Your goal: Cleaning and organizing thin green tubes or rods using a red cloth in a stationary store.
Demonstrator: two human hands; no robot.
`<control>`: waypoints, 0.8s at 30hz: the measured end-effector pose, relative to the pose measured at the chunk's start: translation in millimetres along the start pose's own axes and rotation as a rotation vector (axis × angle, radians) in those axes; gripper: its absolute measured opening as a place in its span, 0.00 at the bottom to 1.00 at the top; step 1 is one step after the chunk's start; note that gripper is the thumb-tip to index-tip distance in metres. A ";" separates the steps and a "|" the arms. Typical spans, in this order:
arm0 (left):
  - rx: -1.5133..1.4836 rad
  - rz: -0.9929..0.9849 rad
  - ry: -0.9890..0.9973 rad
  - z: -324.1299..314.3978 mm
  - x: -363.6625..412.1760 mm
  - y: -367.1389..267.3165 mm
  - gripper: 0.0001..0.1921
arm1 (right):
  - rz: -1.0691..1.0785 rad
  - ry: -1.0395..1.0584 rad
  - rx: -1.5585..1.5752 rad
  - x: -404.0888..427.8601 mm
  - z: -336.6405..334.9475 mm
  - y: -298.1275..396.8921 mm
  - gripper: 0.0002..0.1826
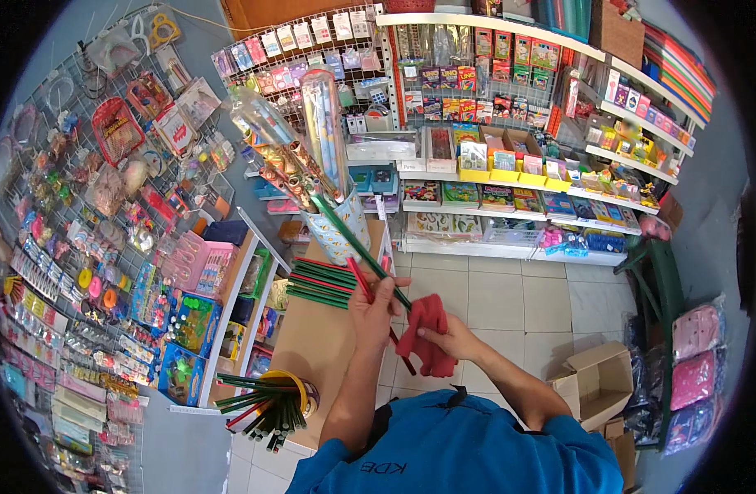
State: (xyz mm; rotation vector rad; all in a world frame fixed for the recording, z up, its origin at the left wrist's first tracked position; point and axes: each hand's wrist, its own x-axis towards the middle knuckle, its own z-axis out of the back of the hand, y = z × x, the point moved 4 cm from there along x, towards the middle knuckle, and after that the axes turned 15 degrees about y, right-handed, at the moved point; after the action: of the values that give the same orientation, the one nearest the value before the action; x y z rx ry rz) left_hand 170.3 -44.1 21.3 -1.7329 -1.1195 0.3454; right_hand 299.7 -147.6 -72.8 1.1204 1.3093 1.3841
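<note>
My left hand (373, 309) grips a slim red roll (361, 279) and a longer green roll (347, 231) that cross at its fingers; its index finger points out to the right. In my right hand (457, 338) is a bunched red cloth (428, 327), which covers the lower end of the green roll. Beside my left hand, several green and red rolls (319, 285) lie side by side on a light brown tabletop (328, 333). Nearer my body, more dark green and red rolls (257, 401) lean out of a yellow-rimmed bucket (307, 395).
A patterned bin (338, 228) at the table's far end holds plastic-wrapped paper rolls (322, 129). On the left stands a wire rack (106, 204) hung with small goods. Stocked shelves (495, 204) line the far wall. An opened cardboard box (600, 383) rests on the tiled floor (495, 296).
</note>
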 end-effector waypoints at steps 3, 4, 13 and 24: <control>0.037 -0.115 0.054 23.9 10.0 -4.8 0.07 | -0.110 -0.091 0.113 -13.5 14.4 -23.1 0.14; 0.063 -0.111 0.046 23.7 7.9 -10.6 0.07 | -0.132 -0.126 0.314 -18.2 22.9 -23.7 0.18; 0.424 0.362 0.250 9.1 -10.3 41.3 0.08 | 0.242 -0.265 0.535 26.0 23.1 47.3 0.20; 0.766 0.225 0.417 8.1 -22.6 37.5 0.13 | 0.544 -0.698 0.579 29.5 123.0 132.4 0.19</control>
State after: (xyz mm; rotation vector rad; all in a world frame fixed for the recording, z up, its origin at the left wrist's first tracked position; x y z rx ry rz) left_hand 172.4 -60.1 -20.2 -1.1586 -0.3973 0.4519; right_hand 412.0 -100.7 64.0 2.2333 0.9175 0.8059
